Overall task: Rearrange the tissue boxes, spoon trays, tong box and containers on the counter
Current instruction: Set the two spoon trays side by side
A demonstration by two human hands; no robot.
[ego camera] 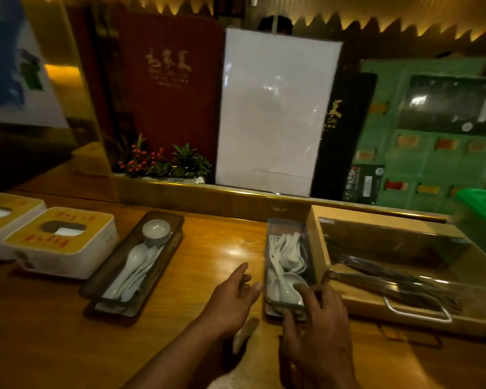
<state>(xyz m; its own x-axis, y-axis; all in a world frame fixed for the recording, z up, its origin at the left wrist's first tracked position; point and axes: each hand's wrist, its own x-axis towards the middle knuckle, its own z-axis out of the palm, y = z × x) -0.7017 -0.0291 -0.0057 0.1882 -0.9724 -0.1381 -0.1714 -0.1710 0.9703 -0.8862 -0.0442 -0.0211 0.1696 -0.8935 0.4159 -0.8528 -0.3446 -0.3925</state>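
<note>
On the glossy wooden surface (213, 248), the right hand (317, 318) grasps the near end of a dark rectangular spoon tray (288, 228) holding white ceramic spoons (285, 256), just beside the lidded wooden tong box (317, 248). The left hand (232, 294), grip released, touches the tray's left edge.

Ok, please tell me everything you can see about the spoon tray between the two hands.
The right spoon tray is a narrow, dark, shallow rectangle, material unclear. It lies flat on the wooden counter, lengthwise away from the viewer, close beside the wooden tong box. White ceramic spoons are piled loosely inside. The right hand rests fingers on its near end; the left hand is at its left edge.
</note>
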